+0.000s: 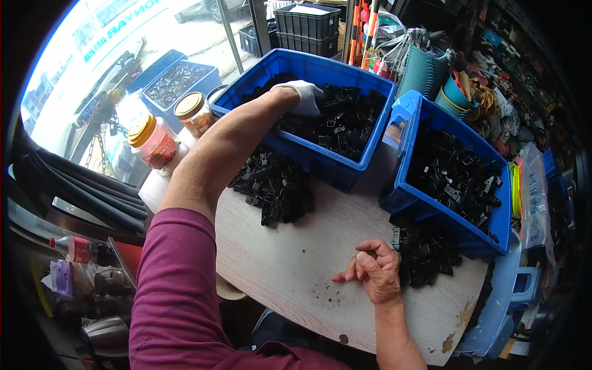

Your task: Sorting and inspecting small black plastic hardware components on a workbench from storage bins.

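Black clip-like parts (346, 123) fill a blue rectangular bin (327, 170). Into it the left hand (302, 98), white-gloved, arm outstretched, reaches; its fingers are hidden, so I cannot tell its grip. Right hand (377, 271): bare, half-curled, visibly grasping nothing, above the table (277, 246). Around these I see, left to right, gold-lidded jars (153, 142), a loose parts heap (274, 188) and a second bin (435, 219). Angular parts contrast with smooth bin walls and pale, chipped wood-grain.
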`<state>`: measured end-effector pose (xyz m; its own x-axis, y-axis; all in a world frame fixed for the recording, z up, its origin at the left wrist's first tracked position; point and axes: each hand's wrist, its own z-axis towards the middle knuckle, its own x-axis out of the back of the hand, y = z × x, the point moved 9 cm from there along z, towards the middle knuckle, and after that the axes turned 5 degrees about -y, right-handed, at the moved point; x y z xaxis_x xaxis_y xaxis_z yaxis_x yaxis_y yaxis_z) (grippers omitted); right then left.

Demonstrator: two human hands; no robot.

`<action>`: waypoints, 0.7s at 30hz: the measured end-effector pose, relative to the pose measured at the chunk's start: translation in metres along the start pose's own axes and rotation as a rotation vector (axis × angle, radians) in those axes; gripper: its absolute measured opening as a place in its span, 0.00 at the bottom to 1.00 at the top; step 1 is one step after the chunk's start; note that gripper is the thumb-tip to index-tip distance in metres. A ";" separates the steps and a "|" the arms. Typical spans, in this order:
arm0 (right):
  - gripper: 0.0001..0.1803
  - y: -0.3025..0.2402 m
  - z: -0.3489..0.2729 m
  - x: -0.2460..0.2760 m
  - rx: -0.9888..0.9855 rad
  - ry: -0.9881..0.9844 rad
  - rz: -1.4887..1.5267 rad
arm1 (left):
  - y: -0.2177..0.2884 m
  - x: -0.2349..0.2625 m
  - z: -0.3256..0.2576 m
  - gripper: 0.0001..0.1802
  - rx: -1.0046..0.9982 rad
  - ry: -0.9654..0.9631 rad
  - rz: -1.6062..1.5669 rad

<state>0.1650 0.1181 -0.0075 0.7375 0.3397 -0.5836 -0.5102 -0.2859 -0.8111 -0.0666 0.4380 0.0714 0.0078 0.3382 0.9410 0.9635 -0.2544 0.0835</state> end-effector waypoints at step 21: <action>0.10 0.000 0.001 -0.002 -0.014 -0.012 0.031 | -0.001 0.007 -0.007 0.42 0.016 0.065 0.051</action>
<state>0.1631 0.1179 -0.0066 0.7162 0.3409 -0.6089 -0.5264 -0.3090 -0.7921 -0.0694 0.4347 0.0800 0.0400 0.2656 0.9633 0.9666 -0.2546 0.0301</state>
